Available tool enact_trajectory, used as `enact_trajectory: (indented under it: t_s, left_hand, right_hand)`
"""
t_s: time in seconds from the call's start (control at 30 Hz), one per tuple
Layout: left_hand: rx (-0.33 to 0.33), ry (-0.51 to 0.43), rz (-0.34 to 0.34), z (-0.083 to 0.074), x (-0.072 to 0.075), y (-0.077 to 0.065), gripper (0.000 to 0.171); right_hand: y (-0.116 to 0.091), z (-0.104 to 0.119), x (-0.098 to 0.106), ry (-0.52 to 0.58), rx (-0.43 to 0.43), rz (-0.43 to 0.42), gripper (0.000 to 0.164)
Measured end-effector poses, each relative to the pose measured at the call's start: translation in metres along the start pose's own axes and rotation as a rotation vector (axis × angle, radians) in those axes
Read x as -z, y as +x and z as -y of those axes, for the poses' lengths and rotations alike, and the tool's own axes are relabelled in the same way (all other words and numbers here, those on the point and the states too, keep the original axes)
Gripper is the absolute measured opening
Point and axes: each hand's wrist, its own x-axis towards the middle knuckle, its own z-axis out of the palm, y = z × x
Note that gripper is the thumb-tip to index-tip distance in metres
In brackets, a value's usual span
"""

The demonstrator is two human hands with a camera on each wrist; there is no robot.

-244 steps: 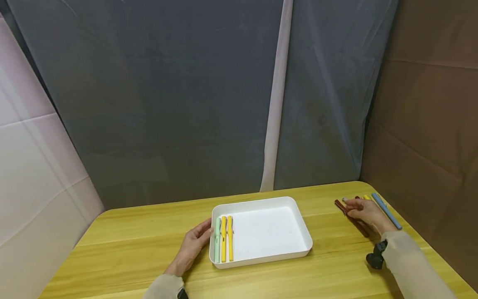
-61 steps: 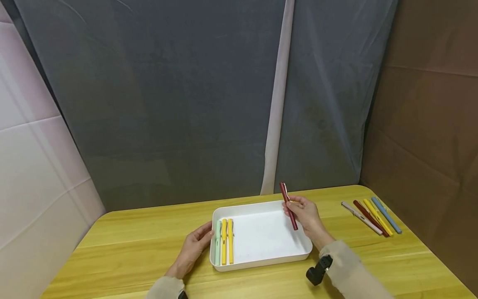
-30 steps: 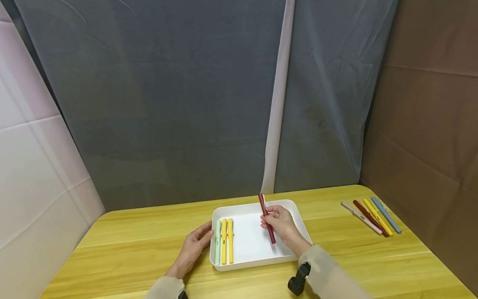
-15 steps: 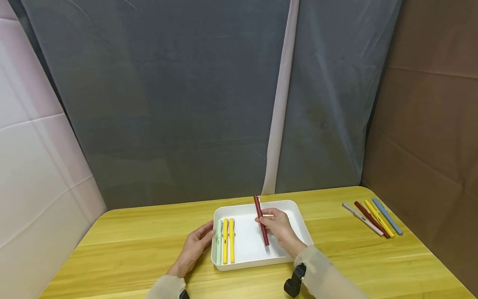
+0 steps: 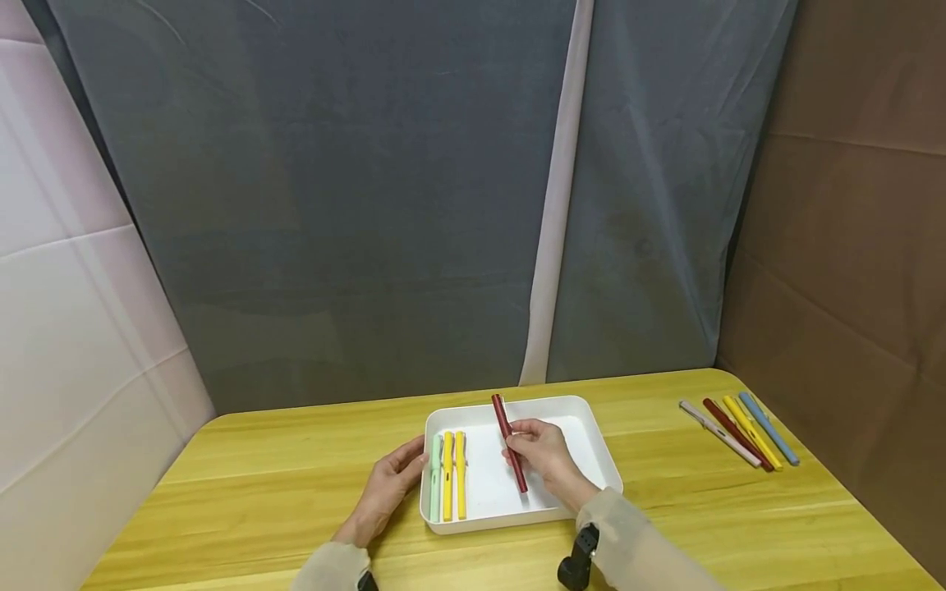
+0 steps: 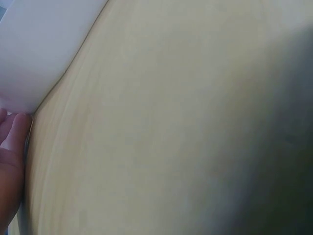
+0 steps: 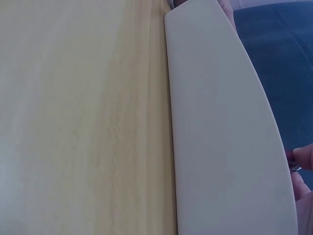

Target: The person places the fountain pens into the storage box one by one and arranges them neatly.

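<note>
In the head view my right hand (image 5: 543, 453) pinches a dark red pen (image 5: 512, 447) with a clip, tilted over the middle of the white tray (image 5: 526, 519). The right wrist view catches only part of that hand (image 7: 304, 174), past the tray wall (image 7: 225, 127). Inside the tray, a mint green pen (image 5: 435, 480) and two yellow pens, one on the left (image 5: 447, 484) and one on the right (image 5: 461, 484), lie side by side along the left wall. My left hand (image 5: 384, 491) rests against the tray's left wall; its fingertips (image 6: 20, 122) touch the outside there.
At the table's right end lie a pale grey pen (image 5: 718, 432), another dark red pen (image 5: 735, 432), another yellow pen (image 5: 754, 435) and a blue pen (image 5: 770, 430). A dark grey curtain (image 5: 369, 246) hangs behind the wooden table (image 5: 259, 468).
My right hand has taken the dark red pen from the right-hand group and carried it left over the tray, lately drifting further left toward the yellow pens. The left hand stays at the tray.
</note>
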Motion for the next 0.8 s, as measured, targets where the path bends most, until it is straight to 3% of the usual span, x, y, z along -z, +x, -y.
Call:
enact_trajectory:
  t_s: [0.17,0.8]
  left_hand:
    - [0.011,-0.009,0.002,0.000,-0.001,0.000,0.049]
    - [-0.004,-0.032,0.020,0.001,0.000,0.000,0.049]
  right_hand:
    - [-0.002,-0.003,-0.003,-0.081,-0.004,-0.018,0.025]
    - [-0.005,-0.007,-0.023,-0.155,-0.012,0.058,0.021]
